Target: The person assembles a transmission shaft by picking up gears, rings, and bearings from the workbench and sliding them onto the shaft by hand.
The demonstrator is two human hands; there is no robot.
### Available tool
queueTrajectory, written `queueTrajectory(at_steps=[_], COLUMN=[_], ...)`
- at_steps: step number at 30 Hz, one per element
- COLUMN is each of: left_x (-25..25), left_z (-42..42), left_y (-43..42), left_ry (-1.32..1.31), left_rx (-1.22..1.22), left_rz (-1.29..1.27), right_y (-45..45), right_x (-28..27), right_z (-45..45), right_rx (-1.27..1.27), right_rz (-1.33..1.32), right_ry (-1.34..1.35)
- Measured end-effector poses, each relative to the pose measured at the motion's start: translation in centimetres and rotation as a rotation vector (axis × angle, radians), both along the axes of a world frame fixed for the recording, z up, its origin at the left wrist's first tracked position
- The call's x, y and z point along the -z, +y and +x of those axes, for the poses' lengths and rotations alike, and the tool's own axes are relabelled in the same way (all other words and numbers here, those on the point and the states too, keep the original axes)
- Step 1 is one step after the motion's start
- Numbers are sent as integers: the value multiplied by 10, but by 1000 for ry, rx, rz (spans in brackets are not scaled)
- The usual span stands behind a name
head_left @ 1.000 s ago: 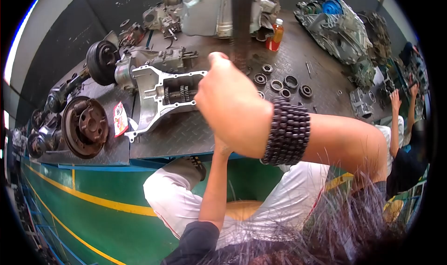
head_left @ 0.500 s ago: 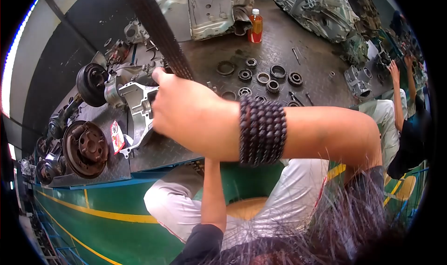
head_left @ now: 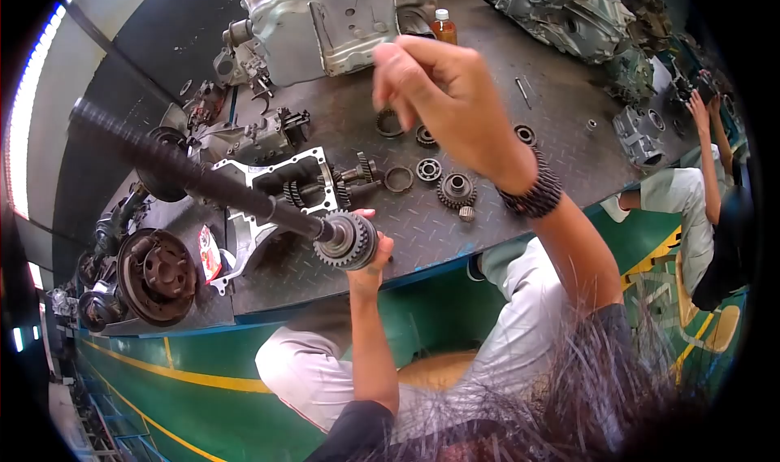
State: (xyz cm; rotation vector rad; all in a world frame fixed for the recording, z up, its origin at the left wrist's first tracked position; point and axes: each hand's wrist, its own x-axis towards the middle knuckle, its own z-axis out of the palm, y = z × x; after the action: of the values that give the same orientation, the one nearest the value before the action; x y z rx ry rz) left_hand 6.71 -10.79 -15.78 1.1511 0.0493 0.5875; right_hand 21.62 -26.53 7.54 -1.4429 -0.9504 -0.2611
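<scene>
Counter (head_left: 569, 104) first, since it's the biggest thing here: tread-patterned metal, stretching out past both hands. A big silver casing (head_left: 349, 23) sits on it beyond the right hand (head_left: 455, 96). Next size down is the open housing (head_left: 248, 238), just left of the left hand (head_left: 374, 271), with its inside showing and some gears (head_left: 301, 192) lying in it.

Then the long dark shaft (head_left: 203, 182), running up and away to the left from the left hand. Its far end is pretty blurred, so I can't really tell how it finishes. As I read it, things are about half apart: the toothed gear (head_left: 353, 234) is on the near end of the shaft, the shaft is out of the housing, and a bunch of loose parts aren't on it.

Pose-wise, the left hand is gripping that gear end from underneath, forearm upright. The right hand is up off the counter, wrist bent, fingers loosely curled, let go of the shaft with nothing visible in it.

Smaller stuff lies between the hands: a chunky gear (head_left: 457, 190), a bearing (head_left: 429, 169), a plain ring (head_left: 398, 179), and tiniest, a little ribbed cylinder (head_left: 466, 214).
</scene>
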Motion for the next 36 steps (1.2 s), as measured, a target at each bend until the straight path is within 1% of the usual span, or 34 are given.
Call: queueTrajectory(at_steps=[1, 2, 3, 4, 5, 7, 9, 10, 11, 13, 14, 15, 17, 19, 20, 23, 24, 26, 28, 29, 31, 32, 35, 36], left_x=[-4, -9, -8, -6, -6, -8, -11, -10, -10, -17, -18, -20, -24, -24, -9, -9, -2, 15, 15, 15, 12, 10, 8, 7], left_z=[-1, -4, -5, -6, -4, -4, -6, -5, -3, -4, -3, -2, 0, 0, 1, 4, 7, 9, 6, 5, 5, 5, 6, 7], left_y=[-2, -5, -4, -2, -2, -5, -9, -8, -8, -10, -10, -10, -10, -9, -3, -8, -4, 5, 0, -2, -1, -1, -1, -1], left_ry=[3, 14, 14, 14, 6, -6, -5, -17, -31, -21, -21, -22, -9, 12, 43, 83, 38, 37, 96, 125, 132, 137, 147, 142], left_rx=[-3, -4, -2, -1, 2, -3, -18, -17, -14, 25, 25, 23, 16, 20, -17, -44, -42, -89, -108, -117, -120, -122, -127, -127], left_rz=[0, -4, -4, 18, 21, 20, -12, -16, -19, -69, -74, -80, -57, -52, -21, 0, 108, 242, 191, 165, 190, 201, 193, 182], right_y=[1, -3, -6, -16, -23, -36, -51, -53, -54, -47, -43, -40, -36, -35, -34, -34, -34, -36, -38, -40, -40, -44, -62, -65], right_x=[24, 49, 82, 107, 118, 115, 107, 115, 119, 125, 140, 160, 174, 168, 165, 170, 167, 164, 159, 155, 137, 127, 134, 128], right_z=[18, 35, 49, 64, 66, 63, 66, 70, 68, 54, 54, 53, 51, 50, 50, 53, 51, 52, 54, 58, 66, 66, 79, 81], right_rx=[137, 255, 337, 240, 321, 358, 152, 45, -13, -7, -55, -10, 36, 56, 66, 76, 105, 102, 122, 56, -72, -96, -318, -372], right_rz=[-99, -326, -544, -676, -843, -1077, -1343, -1389, -1522, -1627, -1656, -1652, -1590, -1583, -1582, -1518, -1514, -1510, -1509, -1518, -1521, -1476, -1143, -1058], right_ry=[47, 96, 11, -2, -30, -21, 37, 38, 151, 164, 160, 98, 36, 73, 90, -2, 14, 31, 36, 146, 363, 489, 652, 728])
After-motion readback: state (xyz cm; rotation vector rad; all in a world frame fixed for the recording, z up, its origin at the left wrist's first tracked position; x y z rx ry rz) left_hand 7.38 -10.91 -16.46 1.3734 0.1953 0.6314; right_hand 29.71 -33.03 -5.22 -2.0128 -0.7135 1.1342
